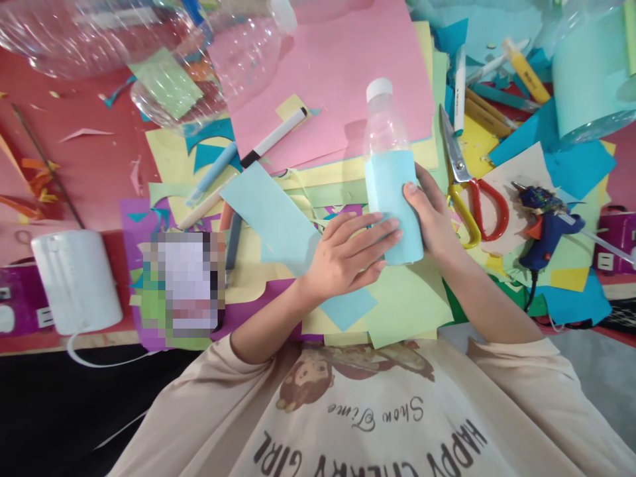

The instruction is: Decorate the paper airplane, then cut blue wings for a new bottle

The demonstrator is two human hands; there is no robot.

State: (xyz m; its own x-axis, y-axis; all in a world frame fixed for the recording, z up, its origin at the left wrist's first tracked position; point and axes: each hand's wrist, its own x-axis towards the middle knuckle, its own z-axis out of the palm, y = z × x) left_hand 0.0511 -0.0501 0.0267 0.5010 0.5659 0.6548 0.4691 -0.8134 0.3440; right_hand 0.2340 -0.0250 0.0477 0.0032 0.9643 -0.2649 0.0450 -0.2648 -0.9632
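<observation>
A clear plastic bottle [389,136] with a white cap has light blue paper [390,179] around its lower body. My right hand [431,212] is wrapped round the bottle's right side, thumb on the paper. My left hand [348,255] lies with outstretched fingers flat against the paper's lower left. A strip of light blue paper [273,212] lies just left of my left hand. Right of my right hand rest scissors [467,185] with one red and one yellow handle loop.
A blue glue gun [546,232] lies at the right, near a bottle wrapped in pale green paper [591,73]. Clear bottles [248,53] lie at the upper left. Markers [273,136], paper scraps and a white box-shaped device [77,281] are on the table.
</observation>
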